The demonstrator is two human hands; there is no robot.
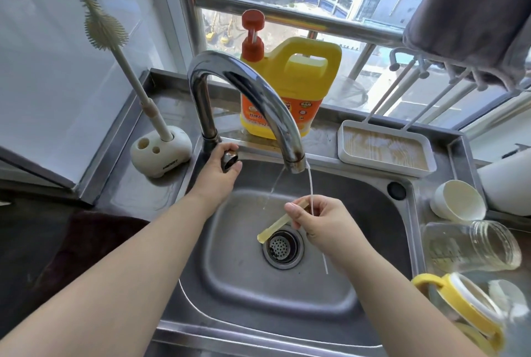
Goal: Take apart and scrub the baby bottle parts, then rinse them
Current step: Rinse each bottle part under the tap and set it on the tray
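Observation:
My left hand (219, 175) grips the faucet handle (230, 160) at the base of the curved chrome faucet (250, 95). A thin trickle of water falls from the spout. My right hand (319, 219) holds a pale yellow silicone straw (277, 224) over the sink drain (283, 247), together with a thin white straw brush (311, 184) that sticks up toward the spout. On the right counter lie the clear bottle body (471, 247), a white cap (458, 204) and a yellow handled collar (459, 305).
A large bottle brush (126, 63) stands in a white holder (161, 152) at the back left. A yellow detergent jug (290, 86) sits behind the faucet. A white tray (386, 150) rests at the back right, under a hanging grey cloth (474, 18).

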